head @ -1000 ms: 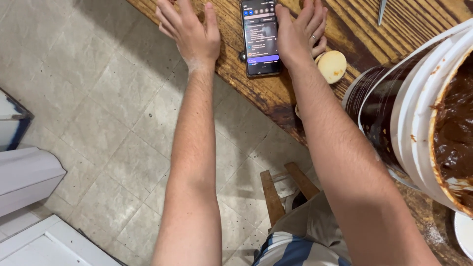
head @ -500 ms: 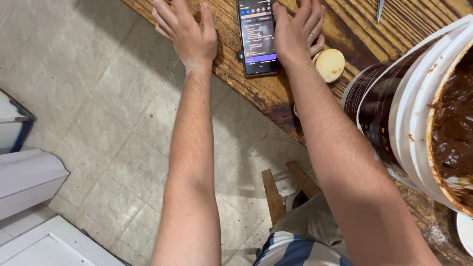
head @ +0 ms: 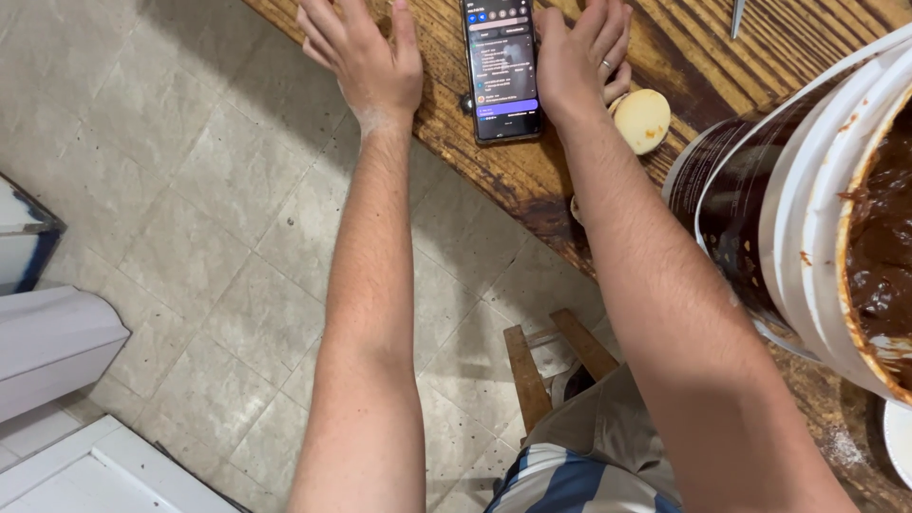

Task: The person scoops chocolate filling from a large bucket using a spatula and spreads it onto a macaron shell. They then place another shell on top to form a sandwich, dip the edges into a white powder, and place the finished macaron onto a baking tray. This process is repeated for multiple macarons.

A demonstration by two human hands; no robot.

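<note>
While hands lie flat on table (head: 532, 180), phone (head: 502, 68) between left hand (head: 366, 57), right hand (head: 579, 62).

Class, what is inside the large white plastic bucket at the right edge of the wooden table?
The large white plastic bucket holds a dark brown, thick paste, smeared along its rim. Its depth and bottom are hidden, partly out of frame.

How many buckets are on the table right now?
2, it seems: white buckets nested at the right edge of the wooden table, the inner one holding brown paste. More may sit out of frame.
</note>
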